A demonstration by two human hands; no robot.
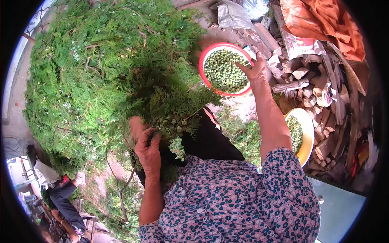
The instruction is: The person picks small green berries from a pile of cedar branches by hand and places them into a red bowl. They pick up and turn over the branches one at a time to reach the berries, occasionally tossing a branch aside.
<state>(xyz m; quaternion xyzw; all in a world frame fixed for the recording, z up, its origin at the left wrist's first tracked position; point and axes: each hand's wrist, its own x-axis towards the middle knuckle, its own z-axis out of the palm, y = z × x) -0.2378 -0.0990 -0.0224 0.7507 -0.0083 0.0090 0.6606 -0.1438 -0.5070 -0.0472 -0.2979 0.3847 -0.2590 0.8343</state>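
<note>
My left hand (148, 154) is closed around a leafy conifer branch (178, 101), like cypress or arborvitae, held in front of my lap. A cluster of round green cones (174, 123) sits on it close to my fingertips. My right hand (256, 71) reaches over the right rim of a white basin with a red rim (203, 77). Its fingers are apart, and one stretches over the many small green cones (225, 71) inside. I see nothing held in that hand.
A huge heap of green branches (81, 81) fills the left. A yellow basin (308, 137) of cones stands at my right, beside stacked firewood (324, 109). Orange cloth (324, 20) lies at upper right. Another person (65, 202) sits at lower left.
</note>
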